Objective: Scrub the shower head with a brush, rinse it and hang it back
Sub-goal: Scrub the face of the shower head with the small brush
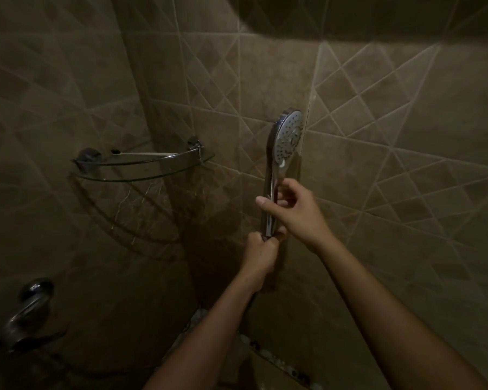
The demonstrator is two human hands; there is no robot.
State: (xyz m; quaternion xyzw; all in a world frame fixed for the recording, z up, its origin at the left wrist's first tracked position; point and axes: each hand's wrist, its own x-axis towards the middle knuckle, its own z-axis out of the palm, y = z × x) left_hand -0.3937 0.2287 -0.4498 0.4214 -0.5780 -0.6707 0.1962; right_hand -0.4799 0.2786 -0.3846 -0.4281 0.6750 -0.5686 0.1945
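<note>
A chrome shower head [287,139] stands upright against the tiled wall, its round spray face turned to the right. My right hand [292,211] grips the middle of its handle, thumb pointing left. My left hand [261,250] is curled round the bottom end of the handle where the hose joins; the hose and any wall holder are hidden behind my hands. A white brush [141,154] with a dark head lies on the glass corner shelf [141,175] to the left.
A chrome tap [28,305] sticks out of the wall at the lower left. Brown patterned tiles cover both walls. Pale pebbles [271,356] line the floor edge between my forearms. The room is dim.
</note>
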